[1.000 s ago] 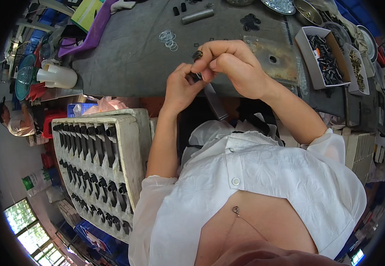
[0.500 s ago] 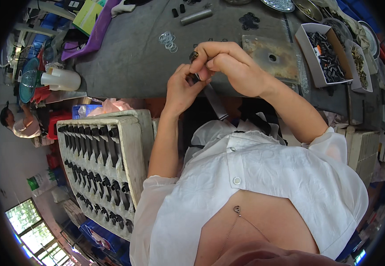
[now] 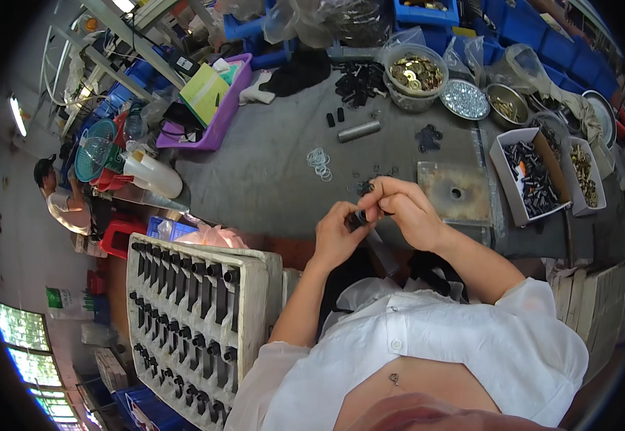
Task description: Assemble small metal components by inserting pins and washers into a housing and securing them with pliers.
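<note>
My left hand (image 3: pixel 339 233) is closed around the top of a dark flat bar-shaped part (image 3: pixel 382 257), whose long end slants down over the table's front edge. Right beside it, my right hand (image 3: pixel 409 212) has thumb and forefinger pinched together at the part's upper end. What sits in that pinch is too small to make out. Just beyond the fingers, small dark rings (image 3: pixel 356 174) lie on the grey table. Farther off is a loose pile of pale rings (image 3: pixel 319 164).
To the left, a white foam tray (image 3: pixel 258 302) holds rows of similar dark parts. A metal plate (image 3: pixel 434 194) and a box of black pieces (image 3: pixel 531 179) lie to the right. At the back are a metal cylinder (image 3: pixel 359 131) and a purple basket (image 3: pixel 219 118). Another person (image 3: pixel 68 205) is far left.
The view has tilted up, showing more of the table's back, so hands and tray appear lower and farther right. Both hands stay together at the part's upper end.
</note>
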### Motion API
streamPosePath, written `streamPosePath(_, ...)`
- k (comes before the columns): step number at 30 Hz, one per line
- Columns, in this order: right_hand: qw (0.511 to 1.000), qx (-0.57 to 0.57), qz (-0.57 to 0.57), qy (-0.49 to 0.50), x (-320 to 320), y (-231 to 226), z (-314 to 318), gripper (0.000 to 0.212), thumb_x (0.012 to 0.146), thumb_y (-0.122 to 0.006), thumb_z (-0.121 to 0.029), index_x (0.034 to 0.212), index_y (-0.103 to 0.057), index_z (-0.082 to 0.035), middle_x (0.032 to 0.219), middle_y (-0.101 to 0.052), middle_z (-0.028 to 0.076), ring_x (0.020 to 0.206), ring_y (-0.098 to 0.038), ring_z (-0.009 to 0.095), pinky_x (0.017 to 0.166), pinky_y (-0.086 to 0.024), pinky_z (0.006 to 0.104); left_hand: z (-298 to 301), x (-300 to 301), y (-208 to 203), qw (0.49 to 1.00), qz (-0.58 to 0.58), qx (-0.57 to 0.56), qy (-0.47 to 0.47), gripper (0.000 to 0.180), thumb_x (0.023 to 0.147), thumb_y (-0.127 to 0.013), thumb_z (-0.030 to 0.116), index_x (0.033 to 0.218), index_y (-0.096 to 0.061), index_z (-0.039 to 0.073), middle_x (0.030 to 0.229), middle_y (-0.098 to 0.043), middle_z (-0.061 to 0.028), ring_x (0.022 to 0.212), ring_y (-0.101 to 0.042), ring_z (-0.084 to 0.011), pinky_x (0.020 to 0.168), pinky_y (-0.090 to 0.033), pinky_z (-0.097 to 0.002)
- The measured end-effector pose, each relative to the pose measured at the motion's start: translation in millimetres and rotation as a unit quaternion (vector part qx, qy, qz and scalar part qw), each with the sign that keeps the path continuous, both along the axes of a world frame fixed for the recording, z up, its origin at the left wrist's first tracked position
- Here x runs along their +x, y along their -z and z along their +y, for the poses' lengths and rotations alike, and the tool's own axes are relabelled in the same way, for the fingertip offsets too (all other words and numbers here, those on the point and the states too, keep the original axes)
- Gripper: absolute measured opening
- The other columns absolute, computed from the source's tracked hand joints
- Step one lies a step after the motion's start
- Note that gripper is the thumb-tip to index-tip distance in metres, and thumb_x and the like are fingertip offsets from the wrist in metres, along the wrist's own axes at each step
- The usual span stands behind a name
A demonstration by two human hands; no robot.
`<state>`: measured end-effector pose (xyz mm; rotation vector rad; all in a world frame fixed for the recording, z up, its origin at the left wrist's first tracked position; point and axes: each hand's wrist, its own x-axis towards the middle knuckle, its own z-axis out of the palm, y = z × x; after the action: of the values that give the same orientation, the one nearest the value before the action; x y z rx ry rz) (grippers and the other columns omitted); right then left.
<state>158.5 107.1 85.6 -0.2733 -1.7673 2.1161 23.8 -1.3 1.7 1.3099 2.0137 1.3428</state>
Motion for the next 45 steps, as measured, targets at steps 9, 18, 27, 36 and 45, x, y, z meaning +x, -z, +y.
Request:
streamPosePath(9,0.999,-0.029,0.031,0.034,-5,-2,3,0.026,0.078,-0.036,-0.004,0.087,-0.058,0.007,0.082,-0.053,0.008,0.079,-0.051,0.016,0.074,-0.042,0.0291,6,-4,-2,1.0,-0.013,-0.017,0.011,0.025,0.069,-0.076,0.012,0.091,-0.064,0.007,0.076,-0.055,-0.0015,0.06,-0.051,-0.0109,0.056,-0.042,-0.0251)
streamPosePath(18,0.859,0.491,0.101,-0.105,-22,-24,-12,0.007,0.067,-0.047,-0.007,0.072,-0.05,-0.002,0.086,-0.053,0.013,0.093,-0.046,0.029,0.084,-0.031,0.0415,-1,-32,7,0.986,-0.089,0.071,0.126,0.019,0.069,-0.07,0.002,0.088,-0.065,0.001,0.079,-0.057,-0.0026,0.065,-0.05,-0.0098,0.058,-0.043,-0.0248)
streamPosePath(27,0.928,0.273,0.243,-0.073,-47,13,-21,0.033,0.084,-0.04,-0.019,0.055,-0.038,-0.002,0.063,-0.053,0.015,0.051,-0.048,0.023,0.048,-0.039,0.0312,2,-39,12,0.986,-0.043,0.034,0.157,0.028,0.068,-0.071,0.008,0.095,-0.066,0.005,0.089,-0.063,-0.0084,0.075,-0.06,-0.0176,0.068,-0.048,-0.0288)
streamPosePath(36,0.949,0.106,0.296,0.03,-18,-4,-9,0.031,0.087,-0.046,-0.016,0.062,-0.044,0.003,0.073,-0.058,0.016,0.061,-0.05,0.015,0.055,-0.04,0.0249,2,-24,2,0.992,-0.091,-0.011,0.082,0.033,0.066,-0.078,0.012,0.097,-0.068,0.005,0.08,-0.06,-0.0036,0.06,-0.051,-0.009,0.057,-0.044,-0.0251)
streamPosePath(45,0.835,0.549,-0.008,0.038,-1,11,-9,0.021,0.071,-0.068,-0.007,0.088,-0.059,0.0,0.101,-0.054,0.014,0.098,-0.051,0.033,0.083,-0.041,0.04,-46,-2,-31,0.806,-0.568,0.1,0.131,0.049,0.085,-0.06,0.006,0.13,-0.041,-0.002,0.111,-0.057,-0.0105,0.099,-0.061,-0.0217,0.085,-0.053,-0.0367)
